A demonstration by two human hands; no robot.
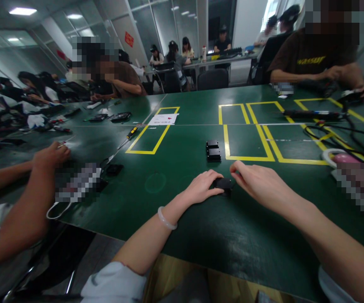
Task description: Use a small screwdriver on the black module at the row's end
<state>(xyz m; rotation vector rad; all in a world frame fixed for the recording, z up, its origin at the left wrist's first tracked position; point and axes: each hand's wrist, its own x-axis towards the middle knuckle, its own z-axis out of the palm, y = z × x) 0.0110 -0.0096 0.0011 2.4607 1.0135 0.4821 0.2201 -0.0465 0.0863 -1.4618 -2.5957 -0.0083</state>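
Observation:
My left hand [203,186], with a pale bracelet on its wrist, grips a small black rectangular part [222,184] on the green table [131,223]. Thumb and fingers hold the part from its left side. Just right of it, my right hand [253,180] is closed in a pinch above the tabletop; whatever lies between its fingertips is hidden or too small to name. Beyond my hands stand two similar black blocks [213,150], side by side and close together.
Yellow tape rectangles [249,159] mark the tabletop. A screwdriver [131,132] and a white paper [164,119] lie left of centre. Black cables [355,126] and a tape roll [330,156] lie at right. A co-worker's hand [51,155] rests at left; another person [314,63] works opposite.

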